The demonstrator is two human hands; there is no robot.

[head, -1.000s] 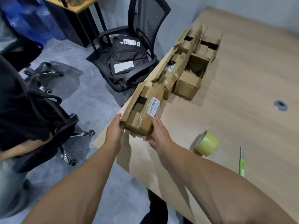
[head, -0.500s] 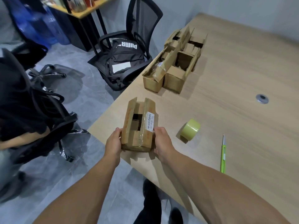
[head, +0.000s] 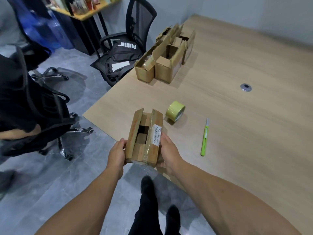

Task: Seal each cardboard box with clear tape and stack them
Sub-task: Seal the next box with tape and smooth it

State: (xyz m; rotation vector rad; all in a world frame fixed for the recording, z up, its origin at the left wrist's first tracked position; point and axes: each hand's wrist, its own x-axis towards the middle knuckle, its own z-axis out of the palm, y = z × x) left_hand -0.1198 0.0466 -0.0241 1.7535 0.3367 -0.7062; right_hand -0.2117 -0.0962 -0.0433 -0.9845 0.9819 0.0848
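- Cardboard box [head: 144, 138], small and oblong, sits between both hands at the near left edge of the counter [head: 237, 116]. Its long flaps stand half open, showing a dark gap, and a white barcode label lies on the right flap.
- Its near end juts past the counter edge over the grey floor. Whether its far end rests on the wood I cannot tell.
- Left hand [head: 116, 155] grips the box's left wall near the close corner, fingers curled against the side and the thumb along the top edge.
- Right hand [head: 169, 153] holds the opposite wall, thumb pointing up beside the label and the other fingers wrapped low around the near right corner.
- Both bare forearms reach forward from the bottom of the view and converge on the box, wrists roughly level.
- A yellowish tape roll [head: 175, 110] lies tilted on the counter just beyond the box's far right corner.
- A green cutter [head: 204, 138] lies flat to the right, apart from the roll.
- More open boxes [head: 166, 55] are clustered far up the counter's left edge, well apart from the held one.
- A black office chair [head: 140, 22] carrying a black bag stands on the floor beside that cluster.
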